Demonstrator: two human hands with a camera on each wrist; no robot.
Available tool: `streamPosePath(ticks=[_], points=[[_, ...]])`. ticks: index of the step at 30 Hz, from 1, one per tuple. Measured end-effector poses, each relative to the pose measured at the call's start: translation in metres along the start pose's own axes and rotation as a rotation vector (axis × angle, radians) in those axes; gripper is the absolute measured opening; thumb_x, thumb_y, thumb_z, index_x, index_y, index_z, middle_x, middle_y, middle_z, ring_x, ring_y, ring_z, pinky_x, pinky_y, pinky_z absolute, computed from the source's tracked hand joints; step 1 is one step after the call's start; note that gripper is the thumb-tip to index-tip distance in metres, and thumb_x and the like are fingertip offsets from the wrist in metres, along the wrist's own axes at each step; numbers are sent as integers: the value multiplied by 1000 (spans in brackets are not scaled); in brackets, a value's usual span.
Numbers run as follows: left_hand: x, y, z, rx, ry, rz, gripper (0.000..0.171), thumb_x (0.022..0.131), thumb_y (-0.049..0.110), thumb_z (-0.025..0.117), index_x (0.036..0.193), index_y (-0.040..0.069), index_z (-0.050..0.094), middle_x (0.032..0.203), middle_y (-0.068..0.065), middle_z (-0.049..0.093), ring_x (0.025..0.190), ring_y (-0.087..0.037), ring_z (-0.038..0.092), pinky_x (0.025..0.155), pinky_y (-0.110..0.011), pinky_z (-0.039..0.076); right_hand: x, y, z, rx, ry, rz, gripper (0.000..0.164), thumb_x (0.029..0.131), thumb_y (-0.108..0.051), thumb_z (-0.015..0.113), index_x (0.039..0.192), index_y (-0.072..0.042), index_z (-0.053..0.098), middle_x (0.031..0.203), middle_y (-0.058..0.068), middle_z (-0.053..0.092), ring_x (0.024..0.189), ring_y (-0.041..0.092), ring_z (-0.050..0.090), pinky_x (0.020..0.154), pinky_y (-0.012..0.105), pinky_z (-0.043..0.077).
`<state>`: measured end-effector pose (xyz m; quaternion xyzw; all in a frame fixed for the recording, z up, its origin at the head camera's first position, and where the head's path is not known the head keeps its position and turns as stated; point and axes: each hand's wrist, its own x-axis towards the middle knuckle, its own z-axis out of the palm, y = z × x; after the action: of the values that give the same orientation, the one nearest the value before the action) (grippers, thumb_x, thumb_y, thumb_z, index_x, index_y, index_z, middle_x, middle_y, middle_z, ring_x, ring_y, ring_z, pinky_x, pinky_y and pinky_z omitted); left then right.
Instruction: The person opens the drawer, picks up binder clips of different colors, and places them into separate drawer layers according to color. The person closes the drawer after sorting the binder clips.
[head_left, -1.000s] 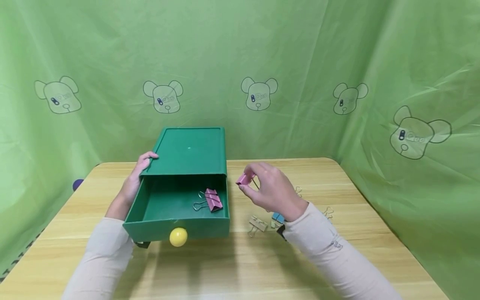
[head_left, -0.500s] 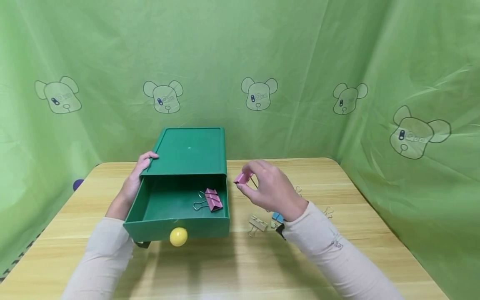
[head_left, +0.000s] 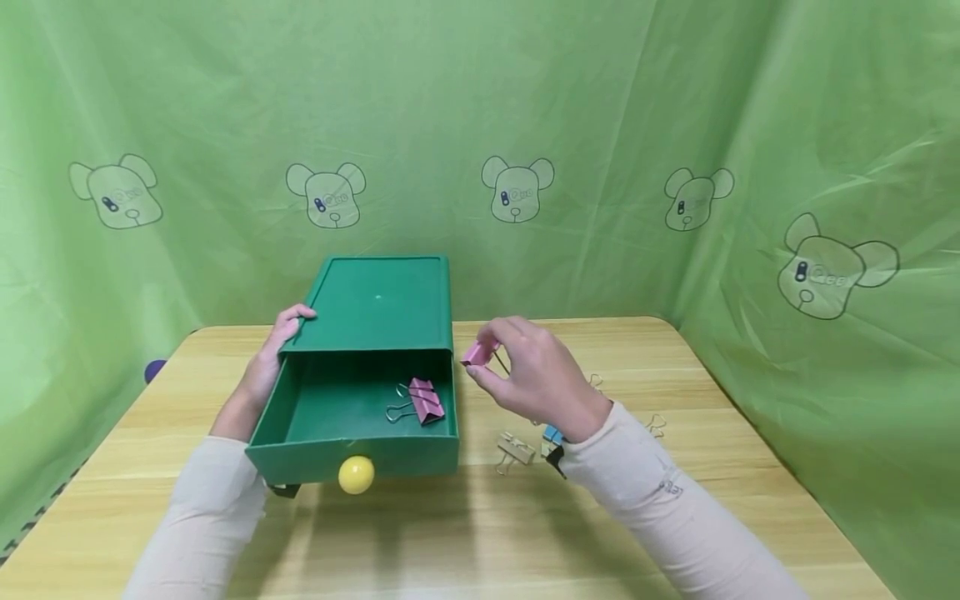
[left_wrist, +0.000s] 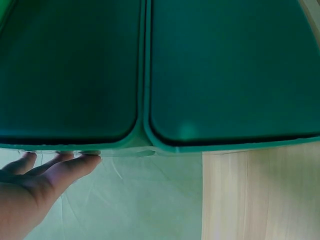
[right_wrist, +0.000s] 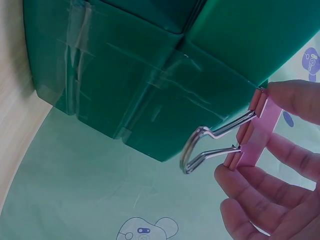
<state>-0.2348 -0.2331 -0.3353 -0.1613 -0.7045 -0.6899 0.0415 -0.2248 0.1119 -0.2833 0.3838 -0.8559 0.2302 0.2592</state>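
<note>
Head view: the right hand (head_left: 536,375) pinches a pink binder clip (head_left: 476,353) just beside the pulled-out green drawer (head_left: 333,408), which holds a second pink binder clip (head_left: 426,402); the left hand (head_left: 268,354) rests on the green cabinet (head_left: 375,304). Left wrist view: straight fingers (left_wrist: 75,169) touch the cabinet. Right wrist view: fingers grip the clip, its wire handle (right_wrist: 200,131) jutting out.

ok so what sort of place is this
Probably a staged work booth: green sheeting printed with bear heads hangs behind and beside a wood-grain table bearing a green drawer unit and binder clips.
</note>
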Motion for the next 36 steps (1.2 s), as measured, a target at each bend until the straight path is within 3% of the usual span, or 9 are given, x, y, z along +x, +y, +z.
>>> streamPosePath(ticks=[20,26,36], points=[[-3,-2,-2,15,-2,-24,24,105,43,23,120,41,41,145,-8,10,127,-32,14,92,-45,25,7,-9,1,8,14,-33,18,82,-17,77,89,-8,63,83,-1,62,74,13,57,65,26,50],[-4,-3,-1,23,3,-29,24,105,42,22,120,40,40,145,-8,10,129,-32,13,93,-45,24,7,-10,3,4,-11,-34,18,83,-18,77,90,-8,63,83,-1,62,71,12,55,60,24,47],[0,0,-1,11,-3,-14,23,105,43,24,121,39,40,144,-7,11,128,-31,13,94,-45,23,13,-14,0,16,18,-79,18,82,-16,76,89,-6,63,81,0,63,68,14,58,57,24,46]])
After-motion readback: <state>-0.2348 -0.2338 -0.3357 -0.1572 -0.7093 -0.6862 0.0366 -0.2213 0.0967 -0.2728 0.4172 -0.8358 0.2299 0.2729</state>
